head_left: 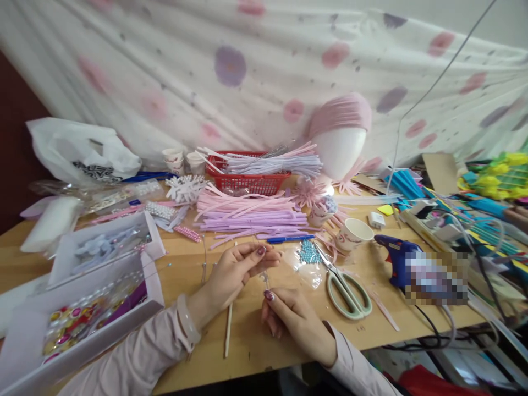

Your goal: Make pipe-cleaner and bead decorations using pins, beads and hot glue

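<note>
Head view: the wire (266, 281) hangs between two hands, left of the scissors (350, 317).
Wire's axis: short and thin, it runs nearly upright in view, from the right thumb up and away to the left fingers.
Left hand (244, 268): beyond the right one, left of the scissors; thumb and fingertips pinched together, apparently on the wire's far end.
Right hand (293, 312): just left of the scissors' handles; thumb and forefinger closed on the wire's near end, the other fingers curled.
Hard to make out: the clear bits on the wire, small and blurred; both wire ends, hidden by fingers.
Cut off: the front box (154, 287), far left of the scissors, by the left edge.
Writing: black letters on the bag (61, 144), far behind and left of the scissors, creased past reading; the glue gun (396, 262), right of the scissors, has its side pixelated.
</note>
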Demonstrator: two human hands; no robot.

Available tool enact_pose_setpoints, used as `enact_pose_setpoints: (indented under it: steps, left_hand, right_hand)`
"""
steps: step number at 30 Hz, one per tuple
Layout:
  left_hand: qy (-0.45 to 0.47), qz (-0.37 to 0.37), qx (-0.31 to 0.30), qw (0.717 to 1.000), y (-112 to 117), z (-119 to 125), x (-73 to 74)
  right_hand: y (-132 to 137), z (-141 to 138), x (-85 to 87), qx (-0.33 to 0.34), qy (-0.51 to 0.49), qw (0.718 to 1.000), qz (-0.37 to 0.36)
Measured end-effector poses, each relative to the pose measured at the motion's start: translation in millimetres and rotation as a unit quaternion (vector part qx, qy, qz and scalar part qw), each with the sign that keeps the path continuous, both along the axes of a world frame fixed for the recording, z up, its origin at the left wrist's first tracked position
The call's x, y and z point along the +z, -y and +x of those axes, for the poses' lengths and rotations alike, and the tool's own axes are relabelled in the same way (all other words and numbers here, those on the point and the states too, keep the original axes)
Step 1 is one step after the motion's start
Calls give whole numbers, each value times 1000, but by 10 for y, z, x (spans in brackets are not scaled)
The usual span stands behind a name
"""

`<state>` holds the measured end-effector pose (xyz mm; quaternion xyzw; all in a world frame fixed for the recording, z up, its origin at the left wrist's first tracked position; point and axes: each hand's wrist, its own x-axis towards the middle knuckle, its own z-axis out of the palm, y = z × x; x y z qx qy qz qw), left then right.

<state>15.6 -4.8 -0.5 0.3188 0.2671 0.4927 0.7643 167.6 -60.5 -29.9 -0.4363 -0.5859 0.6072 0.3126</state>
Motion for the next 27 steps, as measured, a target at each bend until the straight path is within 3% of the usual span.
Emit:
enact_pose_setpoints:
  steps: [4,12,19,27]
  left_hand:
    - [12,-8,31,999,-66,-53,38]
    - [-21,12,21,999,-82,-97,19]
    - [-32,54,32,998,-98,-91,-49]
    - [-13,54,48,997,-159,-126,-53]
  right_hand:
    - [31,-5,29,15,39,999,14]
    - [39,8,36,-12,48,998,32]
    - [14,-3,72,-53,70,988,129]
    - [8,30,92,-70,120,979,150]
